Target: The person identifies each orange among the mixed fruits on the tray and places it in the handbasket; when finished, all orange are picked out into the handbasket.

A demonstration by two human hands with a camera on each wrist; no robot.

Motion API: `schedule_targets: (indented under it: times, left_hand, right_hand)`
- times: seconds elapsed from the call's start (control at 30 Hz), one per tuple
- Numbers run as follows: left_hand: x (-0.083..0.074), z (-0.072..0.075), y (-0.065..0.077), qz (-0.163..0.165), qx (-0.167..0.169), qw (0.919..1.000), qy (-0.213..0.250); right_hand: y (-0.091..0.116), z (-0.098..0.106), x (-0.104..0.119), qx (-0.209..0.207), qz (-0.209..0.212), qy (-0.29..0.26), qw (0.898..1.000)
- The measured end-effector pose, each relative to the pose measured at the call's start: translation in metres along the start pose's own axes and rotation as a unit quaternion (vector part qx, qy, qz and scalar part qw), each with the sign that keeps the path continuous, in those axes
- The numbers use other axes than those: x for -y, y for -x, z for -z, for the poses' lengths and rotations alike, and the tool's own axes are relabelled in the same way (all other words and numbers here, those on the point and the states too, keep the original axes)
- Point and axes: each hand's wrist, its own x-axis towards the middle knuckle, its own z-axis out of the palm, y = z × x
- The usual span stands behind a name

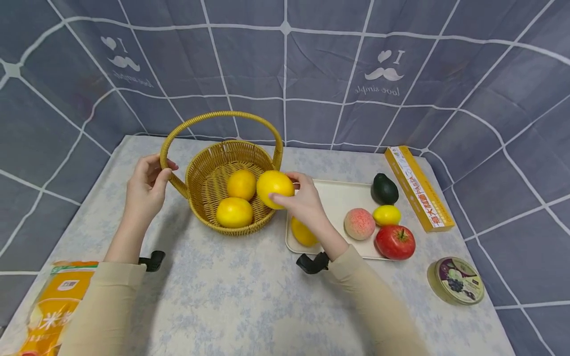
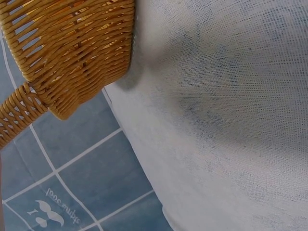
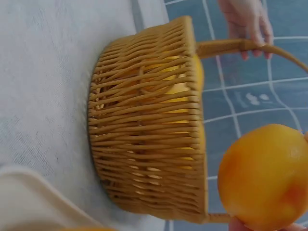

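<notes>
My left hand (image 1: 147,185) grips the left side of the basket handle (image 1: 222,114) between thumb and fingers. Held at the right rim of the woven wicker basket (image 1: 198,190) is a round yellow-orange fruit (image 1: 275,189), which my right hand (image 1: 305,200) grasps from its right side. In the right wrist view this fruit (image 3: 264,175) hangs beyond the rim of the basket (image 3: 144,125), apart from the fruits inside. Two similar yellow fruits (image 1: 234,212) lie in the basket. The left wrist view shows the basket's side (image 2: 82,53); the left fingers are out of that picture.
A cream tray (image 1: 331,195) to the right bears another yellow fruit (image 1: 303,232), a peach (image 1: 359,224), a lemon (image 1: 387,215), an avocado (image 1: 384,189) and a red pomegranate-like fruit (image 1: 395,242). Farther right are a pasta box (image 1: 419,190) and round tin (image 1: 458,281). An orange packet (image 1: 58,306) lies front left.
</notes>
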Motion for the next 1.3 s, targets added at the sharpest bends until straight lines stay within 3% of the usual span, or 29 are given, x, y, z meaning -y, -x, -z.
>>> schedule_targets:
  times: [0.23,0.43,0.63,0.97,1.1,1.3]
  left_hand:
    - [0.001,0.0,-0.001,-0.013,-0.006,0.9999,0.008]
    - [0.003,-0.001,0.001,-0.006,-0.007,0.9998,0.016]
    - [0.004,-0.001,0.002,-0.011,-0.009,0.9997,0.02]
    - [0.005,0.0,0.003,-0.01,-0.01,0.9997,0.02]
    - [0.006,-0.001,0.002,-0.02,-0.008,0.9996,0.019]
    - [0.005,-0.002,0.0,-0.026,-0.007,0.9995,0.019]
  right_hand:
    - [-0.018,-0.026,0.003,0.008,0.023,0.042,0.999]
    - [-0.025,-0.043,0.004,0.036,0.051,0.136,0.989]
    - [-0.032,-0.051,0.011,0.043,0.05,0.171,0.983]
    - [-0.039,-0.061,0.005,0.026,0.093,0.273,0.957]
    - [-0.042,-0.063,0.001,0.029,0.094,0.269,0.958]
    - [-0.044,-0.054,-0.001,0.044,0.082,0.203,0.975]
